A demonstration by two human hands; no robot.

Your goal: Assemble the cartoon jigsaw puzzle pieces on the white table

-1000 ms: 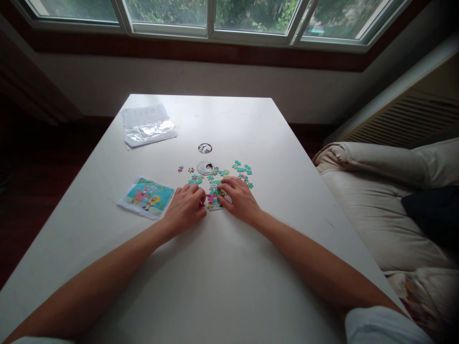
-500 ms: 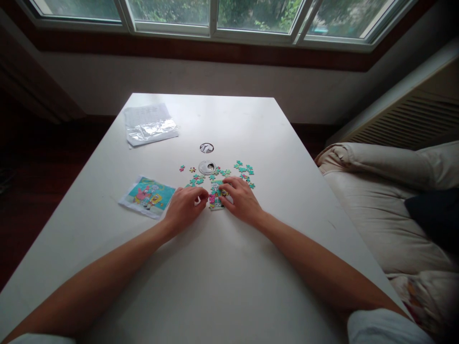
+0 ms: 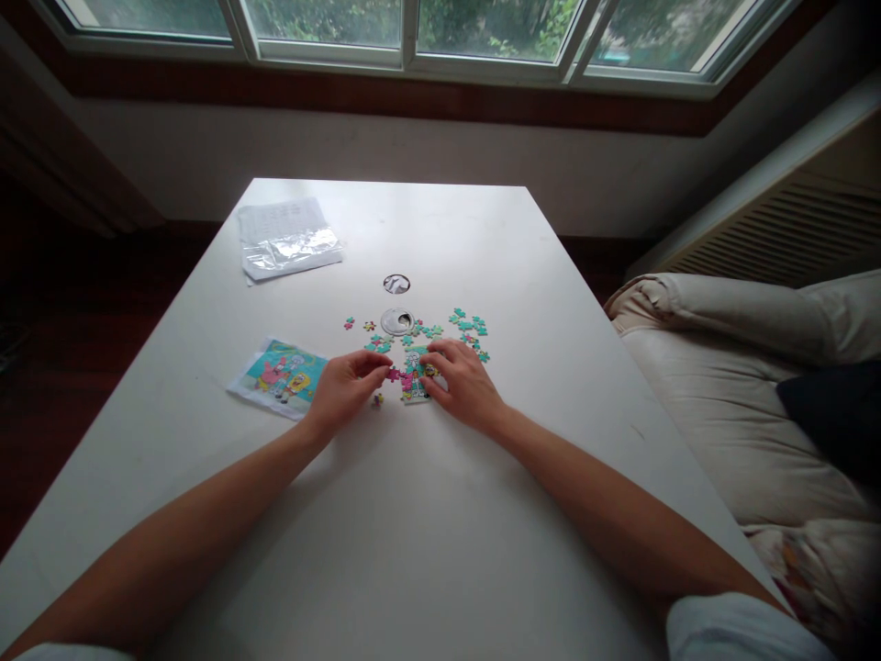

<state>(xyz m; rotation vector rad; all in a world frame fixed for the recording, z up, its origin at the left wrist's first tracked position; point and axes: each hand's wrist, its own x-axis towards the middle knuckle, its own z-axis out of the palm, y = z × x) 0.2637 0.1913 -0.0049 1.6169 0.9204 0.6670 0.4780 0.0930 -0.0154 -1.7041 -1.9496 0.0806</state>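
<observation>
My left hand is closed in a pinch, with a pink jigsaw puzzle piece at its fingertips. That piece is close against the left side of the partly joined puzzle; I cannot tell whether they interlock. Over the joined puzzle's right part rests my right hand, its fingers spread and covering some of the picture. One loose multicoloured piece lies just below my left fingers. Loose teal pieces lie above, at the left and at the right.
A picture sheet with cartoon figures lies left of my left hand. Beyond the pieces are a round clear lid-like disc and a round opening in the white table. Papers with clear plastic lie far left.
My left hand has drawn back slightly to the left, uncovering the pink piece and the loose piece below it. My right hand stays in place on the puzzle.
</observation>
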